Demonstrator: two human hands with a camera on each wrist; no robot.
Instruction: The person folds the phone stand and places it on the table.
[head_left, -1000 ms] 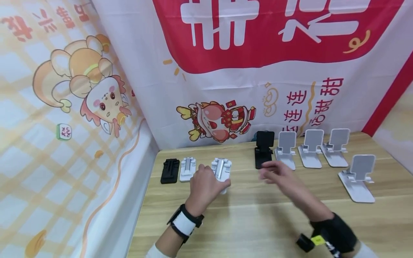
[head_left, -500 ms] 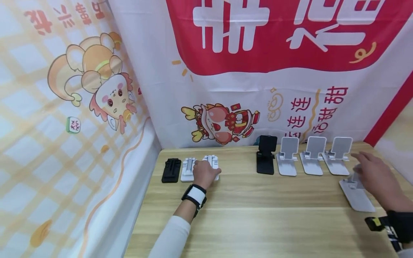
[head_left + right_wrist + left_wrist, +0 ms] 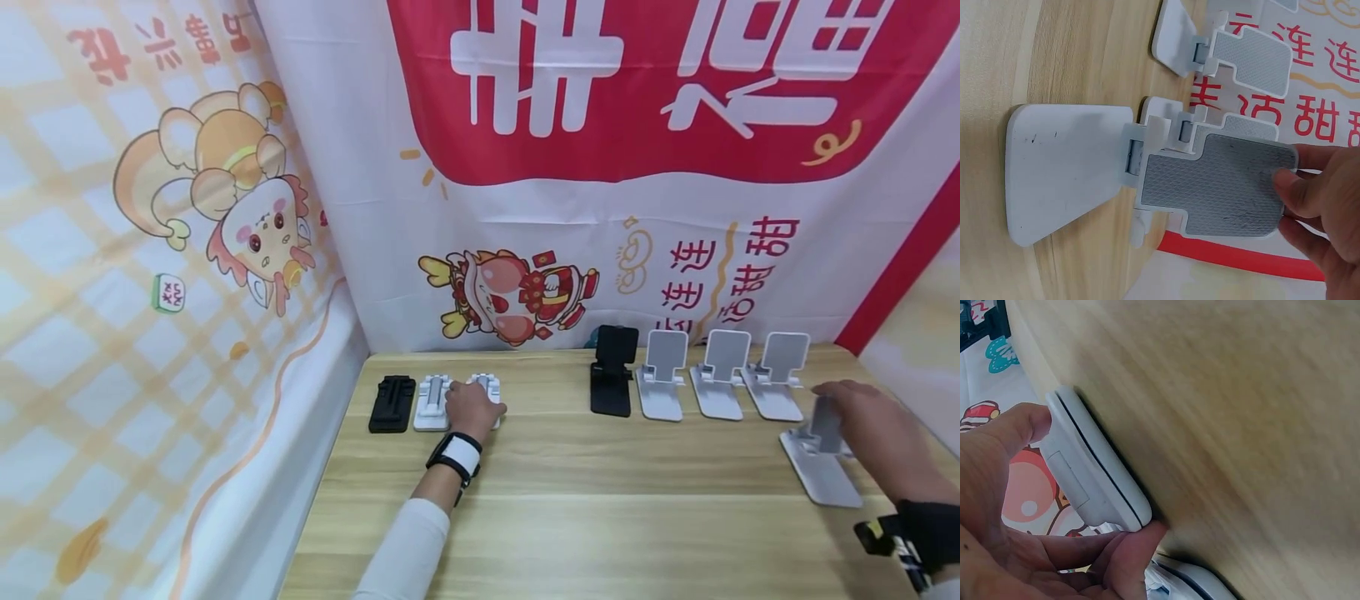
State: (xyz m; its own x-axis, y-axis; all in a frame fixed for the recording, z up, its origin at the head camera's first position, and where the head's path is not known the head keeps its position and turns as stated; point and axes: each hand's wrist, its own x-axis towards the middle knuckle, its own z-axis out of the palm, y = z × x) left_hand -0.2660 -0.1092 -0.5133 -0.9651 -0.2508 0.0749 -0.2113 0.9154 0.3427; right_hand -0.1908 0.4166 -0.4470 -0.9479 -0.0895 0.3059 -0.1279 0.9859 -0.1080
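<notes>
While my right grip (image 3: pixel 881 429) pinches the raised plate (image 3: pixel 1216 187) of the nearest open stand (image 3: pixel 821 467), at the table's (image 3: pixel 600 517) right, I'd turn it only about its hinge (image 3: pixel 1134 156), without twisting; my left grip (image 3: pixel 474 410) holds the rightmost folded stand (image 3: pixel 1082 469), best settled flat beside its white neighbour (image 3: pixel 431 408).

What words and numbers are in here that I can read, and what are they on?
"连连": red writing, on the back cloth.
"甜甜": red writing, on the same cloth; the other red characters near it are partly hidden or cut off.
Big white characters on the red patch: cut off, so not sure.
Orange characters on the left cloth: too blurred.
Green tile: too small.
Stands: no words seen.
</notes>
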